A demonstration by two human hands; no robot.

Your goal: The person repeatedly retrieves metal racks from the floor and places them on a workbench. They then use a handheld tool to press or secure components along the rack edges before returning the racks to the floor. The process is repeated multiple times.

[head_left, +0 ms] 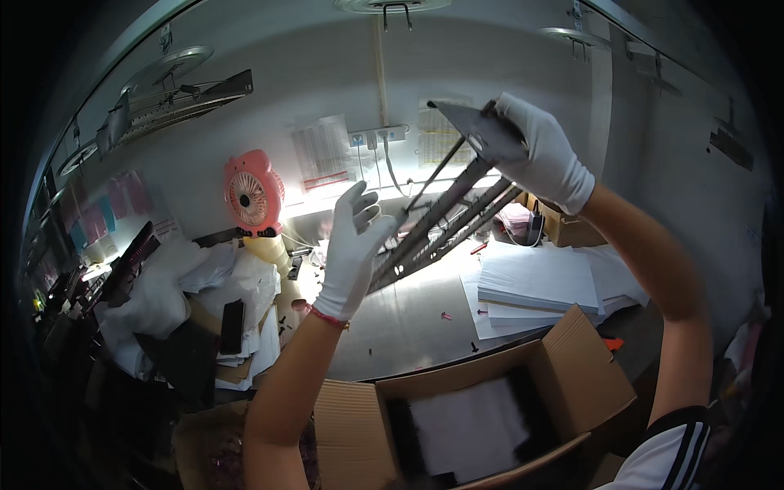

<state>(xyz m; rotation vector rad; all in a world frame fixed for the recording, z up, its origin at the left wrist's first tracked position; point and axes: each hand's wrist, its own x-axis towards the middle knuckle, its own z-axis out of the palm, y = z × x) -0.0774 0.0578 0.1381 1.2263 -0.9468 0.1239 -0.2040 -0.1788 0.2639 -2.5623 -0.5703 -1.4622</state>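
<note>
A long dark metal frame (445,202) with slotted rails and a flat end plate is held up at a slant over the bench. My right hand (543,151), in a white glove, is closed around its upper right end by the plate. My left hand (349,253), also gloved, is beside the lower left end with its fingers stretched up and apart. The thumb lies close to a rail; whether it touches cannot be made out. Below is an open cardboard box (349,433) with a white sheet (469,429) and dark pieces inside.
Paper stacks (531,273) lie on the bench's right, with small screws nearby. A pink fan (253,193), a phone (233,327) and white wrapping (163,282) are at the left. Metal discs with hooks (396,6) hang overhead. A power strip (378,135) is on the wall.
</note>
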